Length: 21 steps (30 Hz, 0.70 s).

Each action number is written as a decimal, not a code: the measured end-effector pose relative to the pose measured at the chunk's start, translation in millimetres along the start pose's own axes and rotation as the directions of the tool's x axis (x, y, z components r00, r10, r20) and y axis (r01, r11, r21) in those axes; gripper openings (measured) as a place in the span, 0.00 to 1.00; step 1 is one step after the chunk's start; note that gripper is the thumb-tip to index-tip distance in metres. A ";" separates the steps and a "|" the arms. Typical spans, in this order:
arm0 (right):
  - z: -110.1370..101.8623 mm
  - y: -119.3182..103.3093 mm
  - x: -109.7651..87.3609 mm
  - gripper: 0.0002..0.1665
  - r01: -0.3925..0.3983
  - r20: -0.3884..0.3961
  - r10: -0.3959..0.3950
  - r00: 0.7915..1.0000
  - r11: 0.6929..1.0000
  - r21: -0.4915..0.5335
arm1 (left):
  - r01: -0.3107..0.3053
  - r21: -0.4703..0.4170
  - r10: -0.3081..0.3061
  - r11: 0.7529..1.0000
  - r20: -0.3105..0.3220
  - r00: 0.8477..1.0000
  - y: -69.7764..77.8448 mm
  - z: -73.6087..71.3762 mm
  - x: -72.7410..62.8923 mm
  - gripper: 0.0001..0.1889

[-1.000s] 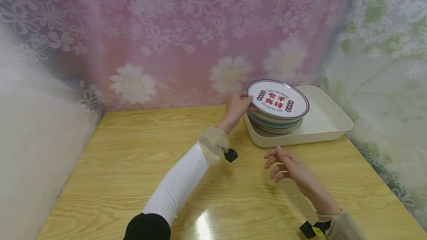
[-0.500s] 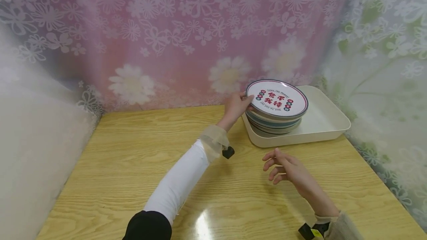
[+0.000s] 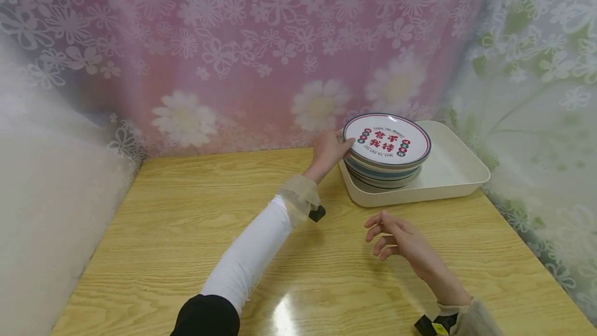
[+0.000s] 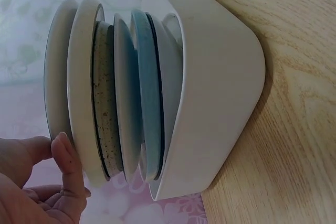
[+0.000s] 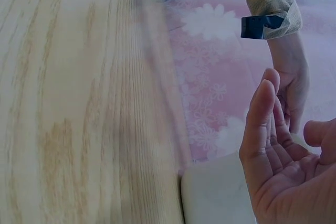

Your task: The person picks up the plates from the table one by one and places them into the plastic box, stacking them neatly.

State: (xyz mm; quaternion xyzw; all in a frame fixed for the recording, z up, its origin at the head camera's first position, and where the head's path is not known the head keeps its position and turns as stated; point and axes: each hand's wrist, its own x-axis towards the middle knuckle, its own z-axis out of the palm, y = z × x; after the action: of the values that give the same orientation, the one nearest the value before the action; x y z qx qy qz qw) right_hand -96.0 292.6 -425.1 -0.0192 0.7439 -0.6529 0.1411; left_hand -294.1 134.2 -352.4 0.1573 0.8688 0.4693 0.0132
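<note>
A round white plate [image 3: 389, 139] with red characters and a red-and-blue rim lies on top of a stack of dishes [image 3: 384, 174]. My left hand [image 3: 328, 152] pinches its left edge. From the left wrist view, the thumb and forefinger of the left hand [image 4: 47, 177] meet at the rim of the top plate [image 4: 59, 72], and the lower dishes, one speckled and one blue, show edge-on. The stack stands in the left part of a cream tray [image 3: 459, 162]. My right hand [image 3: 398, 237] hovers in front of the tray, fingers loosely bent, holding nothing.
The wooden table [image 3: 196, 222] spreads left and in front of the tray. A pink flowered curtain [image 3: 242, 56] hangs behind, and a pale floral one [image 3: 545, 92] borders the right side. The tray's right part shows bare bottom.
My right hand has drifted slightly left and toward me. The left hand stays at the top plate's edge, and the stack looks almost unchanged.
</note>
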 end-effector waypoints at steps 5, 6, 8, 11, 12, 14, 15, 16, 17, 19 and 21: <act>1.8 0.8 0.5 0.37 0.005 0.006 -0.005 1.000 1.000 0.003 | 0.004 -0.052 -0.003 0.999 0.010 1.000 -2.1 0.0 0.6 0.22; 2.1 0.8 0.7 0.36 0.006 0.006 -0.006 1.000 1.000 0.004 | -0.002 -0.050 0.002 0.999 0.009 1.000 -2.6 0.0 0.6 0.23; 4.0 0.6 2.4 0.34 0.008 0.007 -0.008 1.000 1.000 -0.004 | -0.008 -0.059 0.008 0.998 -0.001 1.000 -5.3 -1.7 -0.4 0.25; 6.8 -0.2 5.4 0.30 0.001 -0.006 -0.001 1.000 1.000 -0.029 | -0.023 -0.099 0.022 0.995 -0.018 1.000 -9.7 -4.8 -2.7 0.25; 7.7 -0.7 6.5 0.30 -0.001 -0.011 0.000 1.000 0.999 -0.040 | -0.024 -0.141 0.022 0.990 -0.018 1.000 -11.3 -5.8 -3.9 0.24; 9.7 -1.6 9.0 0.29 -0.007 -0.020 0.006 1.000 0.998 -0.061 | -0.025 -0.221 0.021 0.975 -0.022 1.000 -15.2 -8.0 -6.2 0.23; 10.8 -2.1 10.3 0.29 -0.009 -0.027 0.007 1.000 0.997 -0.070 | -0.026 -0.252 0.022 0.967 -0.021 1.000 -17.4 -9.3 -7.4 0.22; 12.1 -2.7 11.9 0.28 -0.012 -0.033 0.009 0.999 0.997 -0.078 | -0.023 -0.277 0.018 0.960 -0.019 1.000 -19.9 -10.6 -8.8 0.21; 13.4 -3.2 13.6 0.28 -0.011 -0.039 0.008 0.999 0.996 -0.091 | -0.018 -0.302 0.014 0.953 -0.016 1.000 -22.7 -12.1 -10.4 0.21; 16.5 -4.6 17.5 0.28 -0.011 -0.056 0.005 0.998 0.993 -0.117 | -0.012 -0.291 0.010 0.957 -0.008 1.000 -29.5 -15.9 -13.8 0.19; 20.5 -6.1 22.0 0.27 -0.007 -0.082 -0.005 0.997 0.989 -0.149 | 0.000 -0.257 0.003 0.966 0.009 1.000 -37.7 -20.5 -18.2 0.18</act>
State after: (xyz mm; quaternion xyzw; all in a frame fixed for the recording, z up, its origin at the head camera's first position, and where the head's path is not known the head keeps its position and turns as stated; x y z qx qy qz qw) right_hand -113.3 267.2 -425.4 -0.0025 0.7958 -0.5957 0.1089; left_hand -290.1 93.1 -374.1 0.1572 0.8005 0.5771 0.0372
